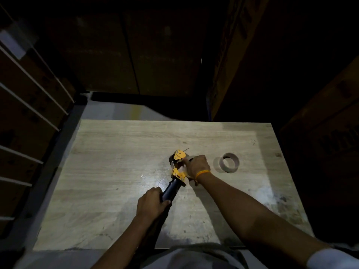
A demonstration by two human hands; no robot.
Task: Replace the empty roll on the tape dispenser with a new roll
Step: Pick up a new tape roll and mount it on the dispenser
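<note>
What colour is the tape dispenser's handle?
Black, seen in the head view: the handle in the left hand.

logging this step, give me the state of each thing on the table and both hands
tape dispenser: held over the table, handle toward the person, yellow head away
left hand: closed around the dispenser's black handle
right hand: at the dispenser's head, fingers on the roll area
cardboard roll: lying flat on the table, right of the dispenser, untouched
table: scuffed and stained near the right front
</note>
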